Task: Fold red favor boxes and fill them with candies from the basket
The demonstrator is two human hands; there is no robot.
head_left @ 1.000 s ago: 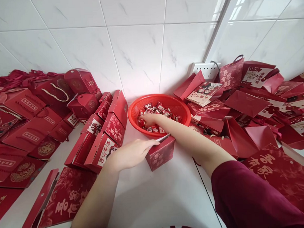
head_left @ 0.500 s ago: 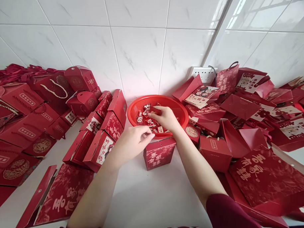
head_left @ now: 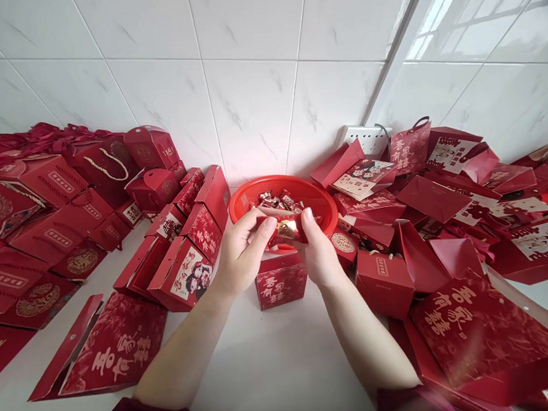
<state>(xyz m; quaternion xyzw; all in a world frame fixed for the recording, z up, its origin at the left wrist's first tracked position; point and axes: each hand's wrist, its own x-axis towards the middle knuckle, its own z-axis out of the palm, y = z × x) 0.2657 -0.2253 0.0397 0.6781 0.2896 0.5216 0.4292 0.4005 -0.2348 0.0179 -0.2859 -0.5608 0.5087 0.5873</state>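
Both hands meet at one small packet, the left hand (head_left: 240, 257) clamped on one end and the right hand (head_left: 321, 255) on the other, thumbs on top and the other fingers mostly hidden behind. The packet (head_left: 289, 230) is red with a shiny gold face (the gold catches the light), and it spans the gap between the two thumbs.

Just beyond the hands sits a red plastic basket (head_left: 277, 180), with small wrapped pieces (head_left: 287, 199) lying inside it; the hands cover part of its near rim. Directly below the hands, between the forearms, a red floral box (head_left: 281, 286) stands upright on the white table (head_left: 279, 361), its upper edge partly hidden by the fingers.

Near the left hand, on its outer side, a box with a cartoon couple (head_left: 186, 277) stands at the front of a row of red boxes. Nearer the body than that hand, a flattened red bag (head_left: 115, 349) lies beside the left forearm. To the right of the right hand, a heap of red boxes and bags (head_left: 384, 279) spreads outward, and beyond that hand a white power strip (head_left: 364, 141) rests by the tiled wall (head_left: 253, 110).
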